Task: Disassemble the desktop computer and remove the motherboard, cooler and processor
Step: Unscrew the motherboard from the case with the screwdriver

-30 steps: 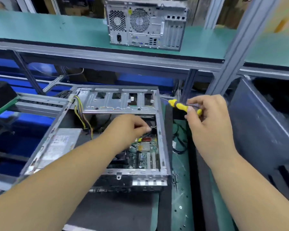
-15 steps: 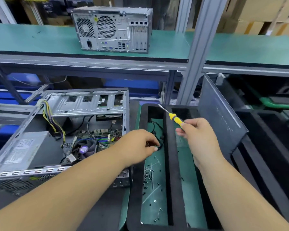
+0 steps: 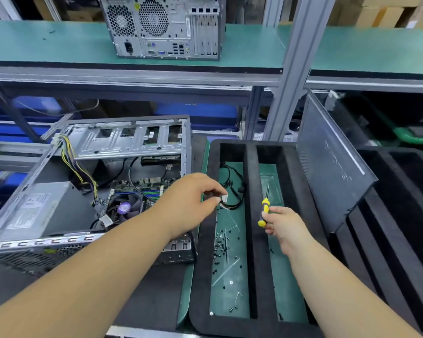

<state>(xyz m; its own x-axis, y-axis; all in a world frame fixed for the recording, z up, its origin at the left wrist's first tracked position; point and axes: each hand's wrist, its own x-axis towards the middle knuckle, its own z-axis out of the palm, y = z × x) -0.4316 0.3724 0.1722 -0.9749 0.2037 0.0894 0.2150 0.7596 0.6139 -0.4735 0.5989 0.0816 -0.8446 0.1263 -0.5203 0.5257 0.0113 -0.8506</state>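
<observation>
An opened desktop computer case is laid on its side on the left of the surface, with the power supply at its near left. The motherboard is seen on the case floor, and the cooler fan is seated on it; the processor is not visible. A black foam tray with two compartments is set just to the right of the case. A detached side panel is leaned upright against the tray's right edge. A second, closed computer tower is stood on the upper shelf. A black cable is pinched at its white connector by the curled fingers of the left hand over the left compartment, where loose screws are scattered. A yellow-handled screwdriver is gripped by the right hand over the right compartment.
</observation>
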